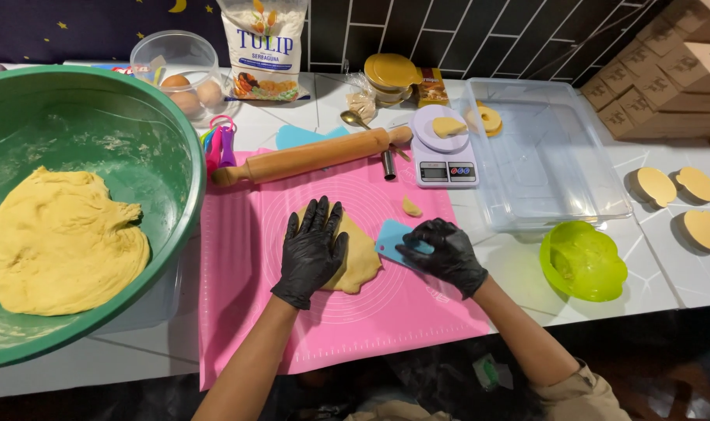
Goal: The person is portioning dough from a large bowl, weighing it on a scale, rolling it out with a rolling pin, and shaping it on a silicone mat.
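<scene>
Two hands in black gloves work over one pink mat (pixel 238 312) on a white tiled bench (pixel 651 273). The left hand (pixel 312 249) lies flat, fingers spread wide, pressing on one small slab of yellow dough (pixel 363 253) near the middle of the mat. The right hand (pixel 442 253) has its grip closed on one light blue scraper (pixel 390 240), whose edge is at the slab's right side. One tiny scrap of dough (pixel 411 206) lies apart on the mat.

One wooden rolling pin (pixel 312 156) lies across the mat's far edge. Beside it stands one small kitchen scale (pixel 445 168) with a piece of dough on top. One big green bowl (pixel 168 140) at the left holds a large mass of dough (pixel 59 242). One clear tub (pixel 542 156) and one lime green bowl (pixel 582 261) sit at the right. Three eggs (pixel 191 92) show in a clear container (pixel 176 54).
</scene>
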